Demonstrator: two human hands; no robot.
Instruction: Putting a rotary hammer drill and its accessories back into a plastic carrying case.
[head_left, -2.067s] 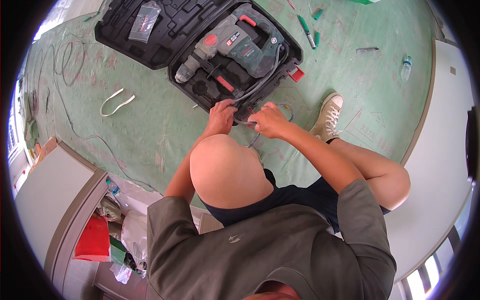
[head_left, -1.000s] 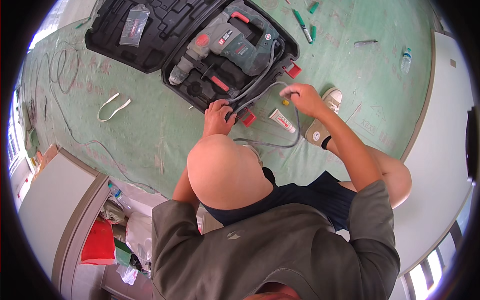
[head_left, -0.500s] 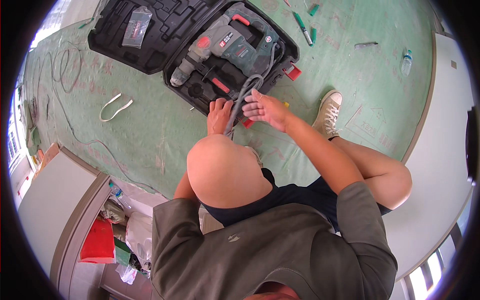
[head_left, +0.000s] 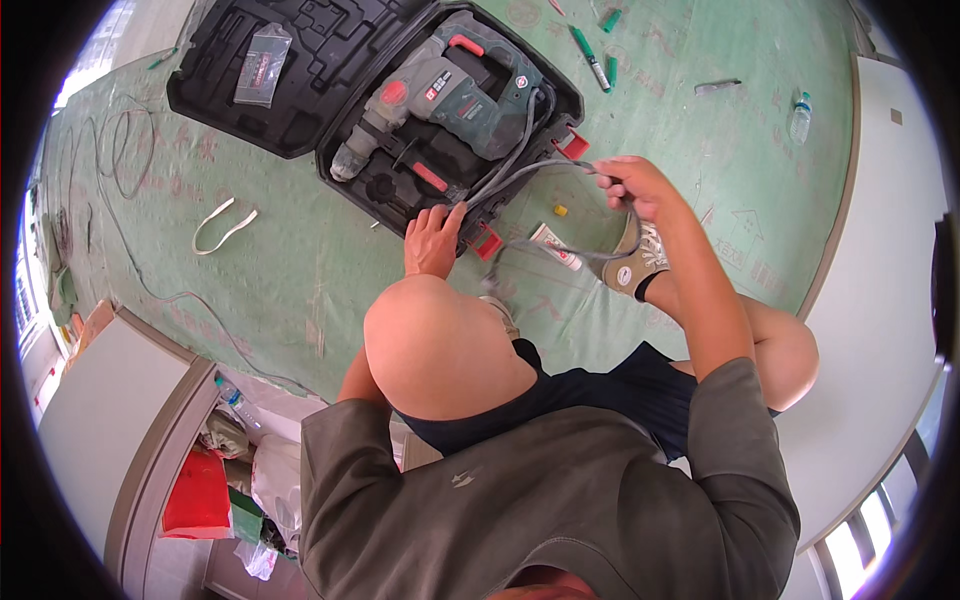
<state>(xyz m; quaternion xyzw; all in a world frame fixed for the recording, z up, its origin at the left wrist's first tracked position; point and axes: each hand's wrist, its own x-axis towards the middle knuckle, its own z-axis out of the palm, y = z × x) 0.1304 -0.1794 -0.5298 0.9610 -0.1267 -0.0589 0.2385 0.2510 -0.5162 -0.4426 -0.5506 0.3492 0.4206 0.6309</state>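
Note:
A grey-green rotary hammer (head_left: pixel 470 110) lies in the moulded tray of an open black carrying case (head_left: pixel 325 165). Beside it in the tray is a side handle with a red grip (head_left: pixel 430 177). My left hand (head_left: pixel 432 243) rests over the case's near edge, fingers spread, fingertips close to the power cable. My right hand (head_left: pixel 637 187) is closed around the grey power cable (head_left: pixel 540 168), lifted to the right of the case. From that hand a loop of cable hangs over my shoe and back toward the case; its lower stretch is blurred.
A white tube (head_left: pixel 556 247) and a yellow bit (head_left: pixel 560 210) lie by the red latch (head_left: pixel 485 241). Green markers (head_left: pixel 590 58), a utility knife (head_left: pixel 717 87) and a bottle (head_left: pixel 801 118) are farther right. A white strap (head_left: pixel 222 225) and thin cord (head_left: pixel 190 296) lie left.
My right hand has moved right, from beside the bunched cable to holding a stretch of it, pulling a loop out. My left hand stays at the case edge. The white tube is now uncovered.

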